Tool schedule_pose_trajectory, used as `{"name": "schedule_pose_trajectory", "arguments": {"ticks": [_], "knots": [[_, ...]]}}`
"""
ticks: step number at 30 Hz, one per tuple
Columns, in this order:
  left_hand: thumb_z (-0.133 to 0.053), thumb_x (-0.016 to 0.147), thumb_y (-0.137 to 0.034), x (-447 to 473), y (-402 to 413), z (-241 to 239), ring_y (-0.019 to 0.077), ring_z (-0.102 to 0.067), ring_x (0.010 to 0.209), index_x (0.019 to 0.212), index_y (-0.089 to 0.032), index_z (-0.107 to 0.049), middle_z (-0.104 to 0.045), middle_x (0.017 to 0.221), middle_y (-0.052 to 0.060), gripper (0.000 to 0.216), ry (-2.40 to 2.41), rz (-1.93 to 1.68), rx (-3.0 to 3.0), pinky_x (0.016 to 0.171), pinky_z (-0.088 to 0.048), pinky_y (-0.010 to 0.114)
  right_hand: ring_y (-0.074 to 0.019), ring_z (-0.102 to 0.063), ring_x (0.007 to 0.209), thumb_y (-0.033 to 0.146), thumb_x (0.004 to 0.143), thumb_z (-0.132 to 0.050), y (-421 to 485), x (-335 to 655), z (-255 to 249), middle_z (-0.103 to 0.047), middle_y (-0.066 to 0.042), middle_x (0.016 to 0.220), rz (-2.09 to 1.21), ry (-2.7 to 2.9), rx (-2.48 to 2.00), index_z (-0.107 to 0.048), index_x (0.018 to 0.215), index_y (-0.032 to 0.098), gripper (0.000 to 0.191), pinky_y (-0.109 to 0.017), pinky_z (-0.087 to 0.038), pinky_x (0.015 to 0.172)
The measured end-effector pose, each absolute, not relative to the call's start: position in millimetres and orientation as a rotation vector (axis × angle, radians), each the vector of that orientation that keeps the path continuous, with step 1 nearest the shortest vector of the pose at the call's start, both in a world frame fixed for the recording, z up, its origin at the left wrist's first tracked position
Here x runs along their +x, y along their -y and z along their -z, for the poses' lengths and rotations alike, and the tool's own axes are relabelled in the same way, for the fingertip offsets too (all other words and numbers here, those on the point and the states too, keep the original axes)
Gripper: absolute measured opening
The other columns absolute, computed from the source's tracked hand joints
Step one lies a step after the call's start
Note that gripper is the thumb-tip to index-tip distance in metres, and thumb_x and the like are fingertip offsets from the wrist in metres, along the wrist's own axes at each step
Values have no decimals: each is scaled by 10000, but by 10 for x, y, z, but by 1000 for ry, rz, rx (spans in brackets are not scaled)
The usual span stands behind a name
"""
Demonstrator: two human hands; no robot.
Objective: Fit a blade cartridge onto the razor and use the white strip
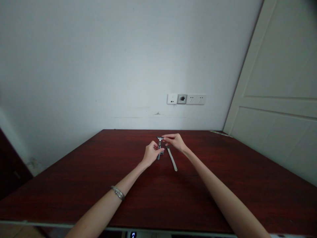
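Observation:
A safety razor (158,155) is held upright above the table, its dark, T-shaped head at the top. My left hand (150,154) grips the razor's handle between thumb and fingers. At the head, the fingertips of my right hand (176,141) pinch its right end. A pale, slim, long-handled tool (172,159) lies on the table just below my right hand; its far end is partly hidden, so I cannot tell its kind. Close behind the razor handle is a small greyish item (162,152), too small to make out.
The dark red wooden table (99,185) reaches back to a white wall (99,66). Sockets and switch plates (195,99) sit low on that wall. A white panelled door (279,82) borders the right side. A silver bracelet (118,192) circles my left wrist.

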State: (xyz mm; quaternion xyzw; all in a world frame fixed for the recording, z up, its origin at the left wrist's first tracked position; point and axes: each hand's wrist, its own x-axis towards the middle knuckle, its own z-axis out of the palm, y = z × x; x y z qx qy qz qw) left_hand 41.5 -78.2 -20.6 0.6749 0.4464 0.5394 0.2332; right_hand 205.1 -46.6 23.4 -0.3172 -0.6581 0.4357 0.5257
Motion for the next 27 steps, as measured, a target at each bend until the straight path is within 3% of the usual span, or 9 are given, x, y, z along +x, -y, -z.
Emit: {"name": "schedule_pose_trajectory", "arguments": {"ticks": [27], "knots": [[-675,649,-307,449,789,212,106,-510,534,638,-172,-473,-552,572,-34,243,-1435,-1470,1969,536,-342,210,-133,-610,624,341,637,-688,429,2081,-201,-665,-29,718,-1006,1683,-705,-713,807,117,282,-307,-550,653]]}}
